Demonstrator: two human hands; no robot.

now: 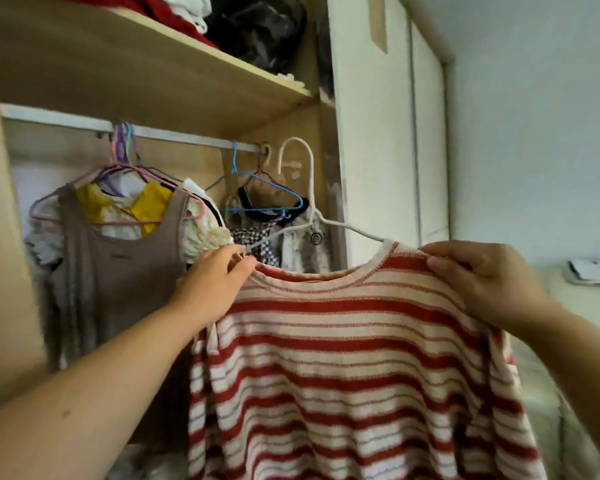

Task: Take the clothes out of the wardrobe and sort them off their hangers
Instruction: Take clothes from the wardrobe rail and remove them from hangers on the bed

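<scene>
Pinching the shoulders of a striped top (354,358), both hands hold it up in front of the open wardrobe; the left hand (219,278) has thumb and fingers closed on the left end of the neckline, where the arm of a white hanger (312,188) runs into the fabric; the right hand (489,278) grips the right shoulder seam with curled fingers, thumb on the near side. The top is a knit with broad red bands and thinner red lines on cream, a ribbed round collar, and sleeves hanging loose at each side; it is spread flat between the hands and fills the lower middle of the view; the hanger's wire still passes through its neck, and the hook rises above the collar, though whether it touches the rail (174,135) cannot be told. Behind the left hand a brown tank top (118,271) hangs on pink hangers (118,168) over yellow and floral pieces; just beside it a blue hanger (281,189) carries a checked garment (253,237) with a dark collar. Above the rail a wooden shelf (153,74) bears red and white folded clothes (174,12) and a dark bag (257,26); a white door (374,133) stands to the right.
</scene>
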